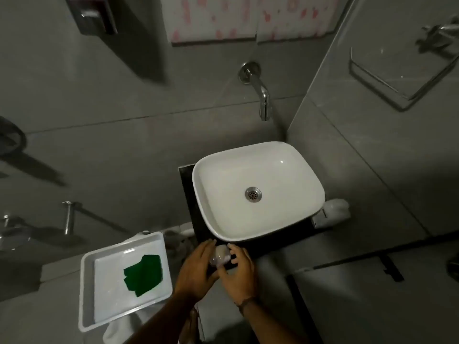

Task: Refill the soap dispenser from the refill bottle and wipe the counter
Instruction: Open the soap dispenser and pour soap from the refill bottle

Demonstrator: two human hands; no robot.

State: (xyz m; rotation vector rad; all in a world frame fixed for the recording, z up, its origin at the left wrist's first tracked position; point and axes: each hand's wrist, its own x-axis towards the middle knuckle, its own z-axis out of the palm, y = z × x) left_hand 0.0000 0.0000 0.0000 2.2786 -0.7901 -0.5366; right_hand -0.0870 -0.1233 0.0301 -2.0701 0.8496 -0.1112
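While you look down at the white sink [258, 189], both of your hands meet at the near edge of the dark worktop [268, 244]. Your left hand [196, 271] and your right hand [239, 271] are wrapped around a small clear bottle [219, 255], one on each side. Each grip is curled on it, with the fingers touching its sides. The bottle has something pale inside (it is too blurry to tell if this is the dispenser or the refill). It sits just in front of the sink, right at the worktop's near edge.

To your left is a white tray [87, 306]. A green cloth [144, 275] lies crumpled in it, well apart from your hands. The tray rests on something white that you can only see a bit of.

A shiny tap [260, 93] sticks out of the grey wall above the sink. The round drain [253, 194] is in the middle of the sink. A small white thing [334, 211] hangs on the wall beside the sink's right side. A metal towel bar [397, 80] is on the right wall.
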